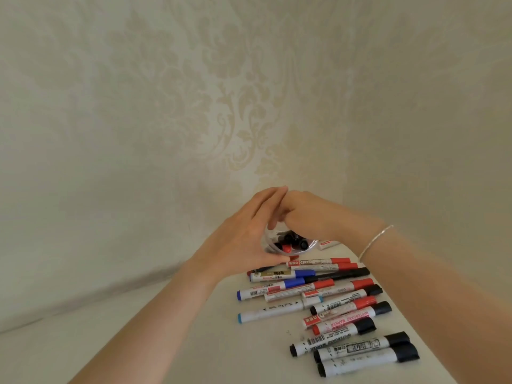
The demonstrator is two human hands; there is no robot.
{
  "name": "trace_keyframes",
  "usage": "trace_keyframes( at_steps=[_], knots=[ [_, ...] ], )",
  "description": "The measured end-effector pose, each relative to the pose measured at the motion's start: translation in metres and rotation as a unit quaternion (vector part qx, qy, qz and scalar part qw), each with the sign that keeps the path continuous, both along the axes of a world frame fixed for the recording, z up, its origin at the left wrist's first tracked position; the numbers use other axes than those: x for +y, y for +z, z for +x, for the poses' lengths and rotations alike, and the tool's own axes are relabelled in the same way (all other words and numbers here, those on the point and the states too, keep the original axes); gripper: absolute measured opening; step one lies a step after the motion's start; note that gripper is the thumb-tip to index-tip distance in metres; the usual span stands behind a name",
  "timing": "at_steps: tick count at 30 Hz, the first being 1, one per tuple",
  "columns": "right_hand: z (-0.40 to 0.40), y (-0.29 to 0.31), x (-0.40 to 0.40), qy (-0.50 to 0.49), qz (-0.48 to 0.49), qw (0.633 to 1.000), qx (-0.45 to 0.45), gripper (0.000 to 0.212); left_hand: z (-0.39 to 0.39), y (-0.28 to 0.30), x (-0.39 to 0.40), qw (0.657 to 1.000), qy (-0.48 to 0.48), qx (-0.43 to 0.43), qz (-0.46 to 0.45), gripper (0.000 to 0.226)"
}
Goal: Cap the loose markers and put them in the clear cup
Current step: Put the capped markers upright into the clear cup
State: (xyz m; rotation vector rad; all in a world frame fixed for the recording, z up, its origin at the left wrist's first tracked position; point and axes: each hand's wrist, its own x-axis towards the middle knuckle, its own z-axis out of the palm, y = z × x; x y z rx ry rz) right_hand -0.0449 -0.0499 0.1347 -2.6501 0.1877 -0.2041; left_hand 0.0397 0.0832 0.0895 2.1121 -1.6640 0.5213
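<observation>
We see the clear cup (288, 246) standing at the far end of the white desk (194, 342), close to the patterned wall (249, 92). Our left hand (243, 239) wraps around the cup's left side, thumb along its near wall and fingers reaching up and over the far rim, so it is grasping the cup. Our right hand (304, 217) sits directly above the cup's mouth with its fingers curled downward into it; we cannot tell whether they hold a marker, because the fingertips are hidden behind the hand. A thin silver bracelet (374, 242) circles the right wrist.

Inside the cup we make out several marker ends, mostly black, with one red cap (370, 248) nearest the front wall.

The loose markers (327, 303) lie in a heap on the desk just in front of the cup, spreading toward us on the right side. They are mostly white-barrelled with red, blue and black caps, lying roughly crosswise and partly overlapping. A small white box (328, 244) rests right of the cup.
</observation>
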Motion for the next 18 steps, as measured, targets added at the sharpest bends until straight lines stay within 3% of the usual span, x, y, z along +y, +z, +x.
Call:
trace_keyframes(
  at_steps=[3,7,11,13,15,17,18],
  knots=[
    [0.0,-0.003,-0.005,0.015,0.026,0.999,0.015,0.034,-0.001,-0.006,-0.001,1.0,0.001,0.017,-0.011,0.114],
    [-0.009,0.007,-0.012,0.024,0.137,0.988,-0.067,0.03,0.0,-0.012,-0.003,0.999,0.009,0.02,-0.035,0.114],
    [-0.011,0.014,-0.034,-0.067,0.294,0.917,-0.26,0.03,0.007,-0.017,-0.002,0.997,0.034,0.025,-0.07,0.116],
    [-0.001,-0.001,-0.056,-0.164,0.284,0.891,-0.314,0.032,0.011,-0.019,-0.002,0.996,0.038,0.027,-0.077,0.116],
    [0.014,-0.029,-0.081,-0.232,0.159,0.927,-0.249,0.031,0.013,-0.019,-0.003,0.996,0.04,0.018,-0.084,0.115],
    [0.025,-0.059,-0.093,-0.207,0.019,0.977,-0.055,0.038,0.014,-0.018,-0.004,0.995,0.041,-0.004,-0.09,0.114],
    [0.029,-0.073,-0.099,-0.169,-0.041,0.984,0.033,0.05,0.015,-0.018,-0.005,0.995,0.042,-0.011,-0.09,0.113]
  ],
)
